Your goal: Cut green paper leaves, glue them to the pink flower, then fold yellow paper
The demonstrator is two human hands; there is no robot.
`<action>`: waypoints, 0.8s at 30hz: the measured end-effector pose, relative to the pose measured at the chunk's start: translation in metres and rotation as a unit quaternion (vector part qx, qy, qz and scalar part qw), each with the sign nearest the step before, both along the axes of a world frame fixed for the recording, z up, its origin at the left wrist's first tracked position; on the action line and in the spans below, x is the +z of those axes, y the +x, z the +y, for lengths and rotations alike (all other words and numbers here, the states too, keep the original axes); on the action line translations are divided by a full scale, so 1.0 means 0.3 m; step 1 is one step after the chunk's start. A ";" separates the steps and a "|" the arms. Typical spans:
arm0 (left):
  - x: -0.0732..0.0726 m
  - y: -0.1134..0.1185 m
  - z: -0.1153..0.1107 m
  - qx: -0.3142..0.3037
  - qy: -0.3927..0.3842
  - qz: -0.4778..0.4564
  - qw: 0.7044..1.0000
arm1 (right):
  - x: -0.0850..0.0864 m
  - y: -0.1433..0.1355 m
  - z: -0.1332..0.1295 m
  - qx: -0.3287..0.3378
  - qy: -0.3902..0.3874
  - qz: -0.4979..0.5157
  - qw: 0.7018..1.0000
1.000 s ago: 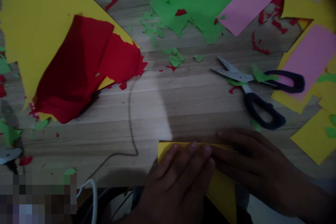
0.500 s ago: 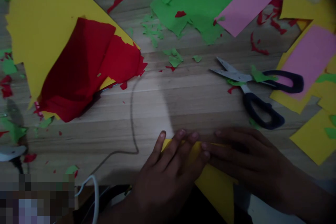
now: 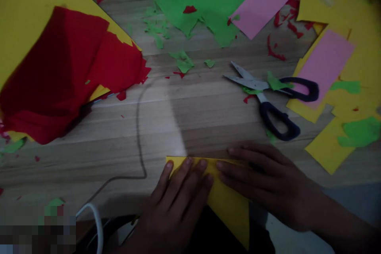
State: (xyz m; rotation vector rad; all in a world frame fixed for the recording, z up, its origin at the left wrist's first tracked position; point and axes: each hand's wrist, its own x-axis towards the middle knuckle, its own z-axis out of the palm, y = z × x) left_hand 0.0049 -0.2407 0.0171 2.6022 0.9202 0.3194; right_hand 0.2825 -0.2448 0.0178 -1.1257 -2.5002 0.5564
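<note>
A piece of yellow paper [image 3: 230,212], apparently folded to a triangle, lies at the table's front edge, its lower corner hanging past it. My left hand [image 3: 178,202] rests flat on its left part, fingers spread, fingertips just below the top edge. My right hand [image 3: 270,182] lies over its right part with fingers stretched out, hiding the top right corner. Both hands press on the paper without gripping it. Beyond the right hand, scissors [image 3: 262,87] with dark blue handles lie with blades apart, green scraps around them.
Red paper [image 3: 59,75] lies crumpled on a large yellow sheet [image 3: 26,4] at left. A torn green sheet [image 3: 205,0] and a pink strip [image 3: 268,4] lie at the back. More yellow pieces [image 3: 363,20] are at right. A white cable [image 3: 98,222] curves at lower left.
The view has shifted, so the table's things sit further left. My left fingertips have drawn back slightly from the paper's top edge, showing its top left corner. The right hand stays on the paper.
</note>
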 end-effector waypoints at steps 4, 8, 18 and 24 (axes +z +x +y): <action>0.011 -0.012 0.010 -0.013 -0.015 -0.002 1.000 | 0.011 0.003 0.014 0.011 0.001 -0.014 1.000; 0.016 -0.019 0.011 0.006 -0.041 -0.016 0.999 | 0.008 0.008 0.016 0.020 -0.004 -0.004 1.000; 0.036 -0.025 0.037 -0.039 -0.003 0.023 0.999 | 0.004 -0.005 -0.002 -0.015 -0.024 0.026 0.999; -0.008 0.011 0.004 0.037 0.043 0.015 0.998 | 0.006 0.001 0.017 0.001 0.001 0.033 0.999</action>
